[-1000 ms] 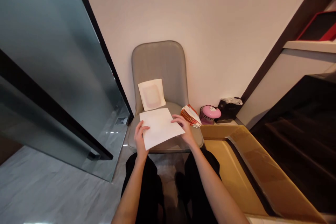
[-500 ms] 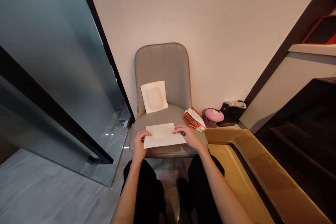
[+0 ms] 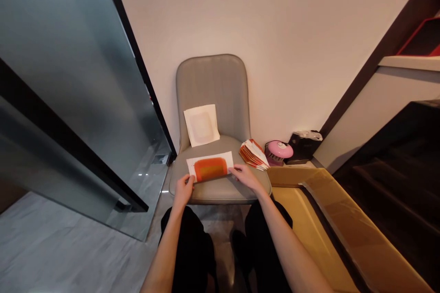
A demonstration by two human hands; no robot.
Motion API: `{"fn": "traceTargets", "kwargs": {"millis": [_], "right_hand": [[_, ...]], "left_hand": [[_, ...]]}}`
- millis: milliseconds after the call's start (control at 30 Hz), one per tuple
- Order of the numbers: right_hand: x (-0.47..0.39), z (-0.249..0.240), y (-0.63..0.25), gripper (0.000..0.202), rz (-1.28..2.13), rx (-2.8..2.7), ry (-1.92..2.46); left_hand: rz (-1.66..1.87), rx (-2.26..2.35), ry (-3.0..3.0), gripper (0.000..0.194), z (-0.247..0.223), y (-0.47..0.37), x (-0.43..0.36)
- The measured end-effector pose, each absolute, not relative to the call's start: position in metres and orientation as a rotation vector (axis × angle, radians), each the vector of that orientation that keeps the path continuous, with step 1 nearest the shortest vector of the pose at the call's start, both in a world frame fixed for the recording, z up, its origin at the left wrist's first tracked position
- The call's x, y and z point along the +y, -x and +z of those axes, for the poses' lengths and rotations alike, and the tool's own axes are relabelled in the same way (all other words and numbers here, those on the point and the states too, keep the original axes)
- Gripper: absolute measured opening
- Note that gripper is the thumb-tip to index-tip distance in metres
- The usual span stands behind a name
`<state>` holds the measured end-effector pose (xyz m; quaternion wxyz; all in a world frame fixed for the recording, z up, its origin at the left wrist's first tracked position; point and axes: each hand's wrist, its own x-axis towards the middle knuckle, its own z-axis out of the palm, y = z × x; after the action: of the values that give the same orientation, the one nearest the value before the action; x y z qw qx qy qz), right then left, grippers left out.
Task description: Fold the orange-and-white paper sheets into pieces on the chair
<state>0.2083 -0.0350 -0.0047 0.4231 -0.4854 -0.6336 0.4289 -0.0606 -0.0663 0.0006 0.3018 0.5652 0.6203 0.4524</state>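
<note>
Above the seat of a grey chair [image 3: 216, 196], I hold a folded sheet of paper [image 3: 225, 159] by its two near corners. Its upward face is white with a large orange and brown printed or painted shape. My left hand [image 3: 184, 187] pinches the left corner; my right hand [image 3: 244, 176] pinches the right one. Behind it a whitish square sheet [image 3: 202, 126] with a faint rounded patch leans on the backrest. Right of my right hand, a fanned stack of folded orange-and-white papers [image 3: 254, 154] lies at the seat's edge.
An open cardboard box [image 3: 364, 219] stands to the right of the chair. Beyond the seat are a pink domed object [image 3: 280, 150] and a black box [image 3: 304, 147]. A frosted glass door [image 3: 68, 91] with a dark frame stands on the left. A wall [image 3: 275, 55] rises behind.
The sheet showed only its white side; now its orange-printed face is up. It looks narrower and tilted, and both hands have shifted to its near corners.
</note>
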Motion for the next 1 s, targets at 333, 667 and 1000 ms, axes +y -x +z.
{"fn": "traceTargets", "kwargs": {"millis": [333, 667, 1000], "right_hand": [[-0.027, -0.005, -0.209, 0.046, 1.106, -1.424, 1.254], [-0.015, -0.027, -0.197, 0.028, 0.901, -1.544, 1.669], [-0.015, -0.034, -0.185, 0.020, 0.654, -1.603, 1.847]], "left_hand": [[1.350, 1.728, -1.563, 0.030, 0.004, 0.060, -0.067], [0.798, 2.237, -1.608, 0.026, 0.000, 0.057, -0.073], [0.897, 2.108, -2.348, 0.048, 0.001, -0.001, -0.101]]}}
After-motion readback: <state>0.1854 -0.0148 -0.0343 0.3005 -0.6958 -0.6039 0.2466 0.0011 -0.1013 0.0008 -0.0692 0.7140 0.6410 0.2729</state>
